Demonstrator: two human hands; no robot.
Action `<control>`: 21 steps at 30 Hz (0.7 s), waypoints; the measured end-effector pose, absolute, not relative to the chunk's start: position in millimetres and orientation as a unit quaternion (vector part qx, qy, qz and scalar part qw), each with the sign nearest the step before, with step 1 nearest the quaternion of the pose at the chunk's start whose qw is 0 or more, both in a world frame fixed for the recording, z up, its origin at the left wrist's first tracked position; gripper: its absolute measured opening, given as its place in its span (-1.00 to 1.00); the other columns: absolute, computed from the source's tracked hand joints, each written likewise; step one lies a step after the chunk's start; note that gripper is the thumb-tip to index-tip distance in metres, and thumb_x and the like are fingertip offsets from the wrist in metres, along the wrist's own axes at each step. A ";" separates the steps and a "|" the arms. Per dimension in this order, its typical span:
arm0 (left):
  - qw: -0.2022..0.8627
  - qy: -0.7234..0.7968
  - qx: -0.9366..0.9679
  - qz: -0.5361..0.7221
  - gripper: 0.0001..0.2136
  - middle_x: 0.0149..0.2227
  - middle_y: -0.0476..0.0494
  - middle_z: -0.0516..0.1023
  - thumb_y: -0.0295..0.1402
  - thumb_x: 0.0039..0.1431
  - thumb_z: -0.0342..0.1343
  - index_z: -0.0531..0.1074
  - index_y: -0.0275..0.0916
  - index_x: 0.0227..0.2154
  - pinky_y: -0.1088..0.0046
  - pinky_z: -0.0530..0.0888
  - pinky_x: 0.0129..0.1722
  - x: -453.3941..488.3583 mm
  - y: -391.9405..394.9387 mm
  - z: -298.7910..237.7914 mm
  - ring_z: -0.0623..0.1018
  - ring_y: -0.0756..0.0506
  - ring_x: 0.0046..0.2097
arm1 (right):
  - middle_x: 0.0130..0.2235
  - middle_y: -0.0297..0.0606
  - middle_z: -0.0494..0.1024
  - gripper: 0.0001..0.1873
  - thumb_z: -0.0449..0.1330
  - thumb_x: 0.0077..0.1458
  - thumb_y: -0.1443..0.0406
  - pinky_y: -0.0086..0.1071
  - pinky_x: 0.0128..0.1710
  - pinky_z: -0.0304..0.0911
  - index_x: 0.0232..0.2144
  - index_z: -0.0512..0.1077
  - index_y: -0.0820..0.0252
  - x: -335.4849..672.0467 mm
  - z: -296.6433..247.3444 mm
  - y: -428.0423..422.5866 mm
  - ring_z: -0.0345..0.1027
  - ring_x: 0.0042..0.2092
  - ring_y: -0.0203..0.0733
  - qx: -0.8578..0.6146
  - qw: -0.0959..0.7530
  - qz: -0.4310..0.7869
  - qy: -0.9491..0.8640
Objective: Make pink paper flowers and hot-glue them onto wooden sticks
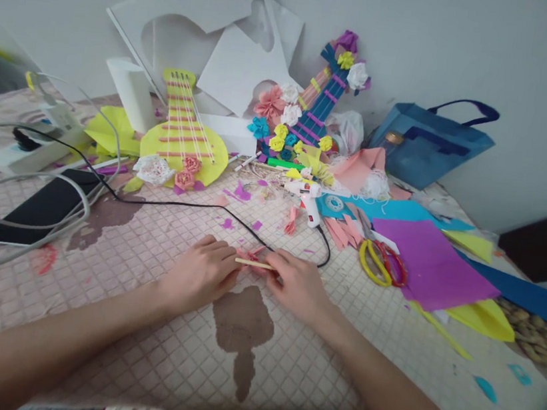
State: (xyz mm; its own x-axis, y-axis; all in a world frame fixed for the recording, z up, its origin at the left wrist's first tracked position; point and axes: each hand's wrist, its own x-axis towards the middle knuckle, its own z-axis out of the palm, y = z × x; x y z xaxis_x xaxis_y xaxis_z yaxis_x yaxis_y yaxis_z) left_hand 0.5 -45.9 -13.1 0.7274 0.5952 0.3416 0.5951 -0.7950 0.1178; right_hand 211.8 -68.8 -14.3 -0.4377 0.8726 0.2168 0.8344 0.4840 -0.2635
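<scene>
A thin wooden stick [253,263] lies level between my hands, just above the table, against a crumpled piece of pink crepe paper [251,254]. My right hand [298,285] pinches the stick's right end between thumb and fingers. At its left end, my left hand [205,267] is closed with curled fingers on the pink paper; its fingertips are partly hidden. Just beyond the hands rests a white glue gun [310,203] with its black cable. A small tied pink paper strip [291,221] lies nearby.
Scissors [381,263] and a purple paper sheet [434,263] lie at right. A yellow paper guitar [185,146] and a blue one [324,107] with paper flowers stand behind. A black cable [177,204] crosses the table. At left are a tablet-like black slab [46,207] and power strip [33,150].
</scene>
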 end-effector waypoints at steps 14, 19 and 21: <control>0.112 0.318 0.924 0.182 -0.90 -0.43 -0.05 0.48 -0.49 0.18 0.01 0.39 -0.27 -0.41 0.37 0.26 -0.27 1.0 -48.2 -16.4 0.46 -0.05 -0.34 | -0.36 -0.37 0.47 -0.89 0.07 0.15 0.38 -0.46 -0.39 0.08 -0.33 0.38 0.11 223.3 -10.2 -65.3 0.36 -0.37 -0.31 -0.501 0.141 0.092 -0.849; 0.149 0.330 0.911 0.198 -0.92 -0.43 -0.02 0.48 -0.53 0.11 0.05 0.35 -0.26 -0.46 0.38 0.27 -0.26 1.9 -48.8 -16.5 0.45 -0.03 -0.35 | -0.42 -0.39 0.47 -0.77 0.16 0.13 0.12 -0.44 -0.42 0.08 -0.25 0.31 0.14 225.2 9.7 -70.9 0.38 -0.40 -0.25 -0.544 0.186 0.136 -0.807; 0.160 0.333 0.904 0.213 -0.92 -0.43 -0.01 0.48 -0.53 0.10 0.06 0.35 -0.25 -0.46 0.39 0.27 -0.27 2.7 -48.6 -17.0 0.45 -0.02 -0.36 | -0.46 -0.42 0.45 -0.74 0.14 0.14 0.09 -0.45 -0.45 0.07 -0.24 0.30 0.14 222.7 15.8 -75.6 0.34 -0.46 -0.30 -0.544 0.201 0.169 -0.797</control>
State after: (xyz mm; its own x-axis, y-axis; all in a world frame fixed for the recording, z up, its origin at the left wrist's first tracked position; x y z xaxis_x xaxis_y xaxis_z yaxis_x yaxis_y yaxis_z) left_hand 2.7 -48.6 -17.0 0.6864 0.6714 0.2793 0.5347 -0.7263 0.4320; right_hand 222.7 -75.6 15.8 -0.3279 0.9348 0.1364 0.7991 0.3515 -0.4877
